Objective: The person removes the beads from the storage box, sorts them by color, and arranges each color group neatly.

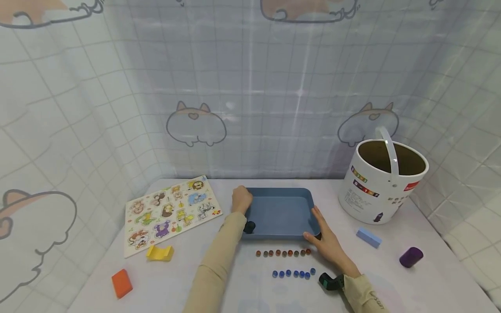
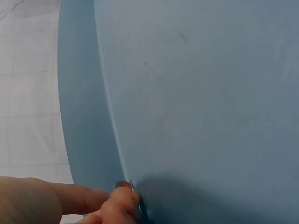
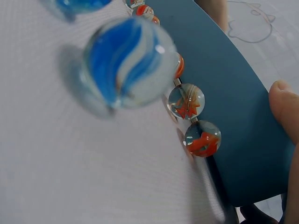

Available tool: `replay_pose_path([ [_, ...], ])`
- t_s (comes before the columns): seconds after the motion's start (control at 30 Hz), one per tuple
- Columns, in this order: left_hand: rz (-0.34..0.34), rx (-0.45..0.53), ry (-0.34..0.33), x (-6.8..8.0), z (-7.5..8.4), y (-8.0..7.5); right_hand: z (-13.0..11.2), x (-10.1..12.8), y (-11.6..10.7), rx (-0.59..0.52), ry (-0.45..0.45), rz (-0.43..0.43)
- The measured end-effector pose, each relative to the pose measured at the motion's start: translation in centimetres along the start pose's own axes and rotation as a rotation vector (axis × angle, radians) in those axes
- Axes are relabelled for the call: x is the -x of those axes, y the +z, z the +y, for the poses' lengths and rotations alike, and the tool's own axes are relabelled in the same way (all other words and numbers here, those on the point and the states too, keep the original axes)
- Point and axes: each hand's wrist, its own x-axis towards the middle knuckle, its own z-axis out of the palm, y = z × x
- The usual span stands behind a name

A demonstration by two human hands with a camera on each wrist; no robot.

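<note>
A blue rectangular tray (image 1: 279,213) lies on the table. At its far left corner is my left hand (image 1: 242,199), fingers curled. In the left wrist view, the left fingers (image 2: 122,200) pinch a small glassy bead with red in it, apparently a marble (image 2: 123,184), against the tray's side; most of it is hidden. My right hand (image 1: 326,241) rests at the tray's near right corner, thumb and fingers spread and fairly straight along the edge. In front of the tray runs a row of orange-swirled marbles (image 3: 203,138), and nearer still a row of blue-swirled marbles (image 3: 131,63).
At left lies an animal puzzle board (image 1: 172,213), with a yellow block (image 1: 159,253) and an orange block (image 1: 122,283) nearby. On the right stand a white bucket (image 1: 364,187) with a raised handle, a light blue block (image 1: 369,238) and a purple cylinder (image 1: 411,257). Curtains enclose the table.
</note>
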Motion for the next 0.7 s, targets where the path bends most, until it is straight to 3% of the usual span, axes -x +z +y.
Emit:
replay_pose_path([
  [0.1, -0.044, -0.007, -0.012, 0.1, 0.2, 0.0, 0.2, 0.0, 0.0, 0.002, -0.002, 0.001],
  [0.2, -0.045, -0.002, -0.003, 0.4, 0.3, 0.2, 0.2, 0.0, -0.1, -0.003, -0.005, 0.000],
  [0.43, 0.065, 0.020, 0.092, 0.2, 0.2, 1.7, 0.1, 0.1, -0.1, -0.015, -0.005, 0.002],
  [0.5, 0.069, 0.026, 0.094, 0.0, 0.4, 2.1, 0.0, 0.0, 0.0, -0.013, -0.003, -0.002],
  [0.6, 0.022, 0.011, 0.088, -0.2, 0.7, 2.6, -0.1, 0.0, 0.0, -0.010, -0.002, -0.005],
  [0.7, -0.046, -0.025, 0.133, -0.3, 1.4, 2.9, -0.2, 0.0, -0.1, -0.007, 0.001, -0.005],
])
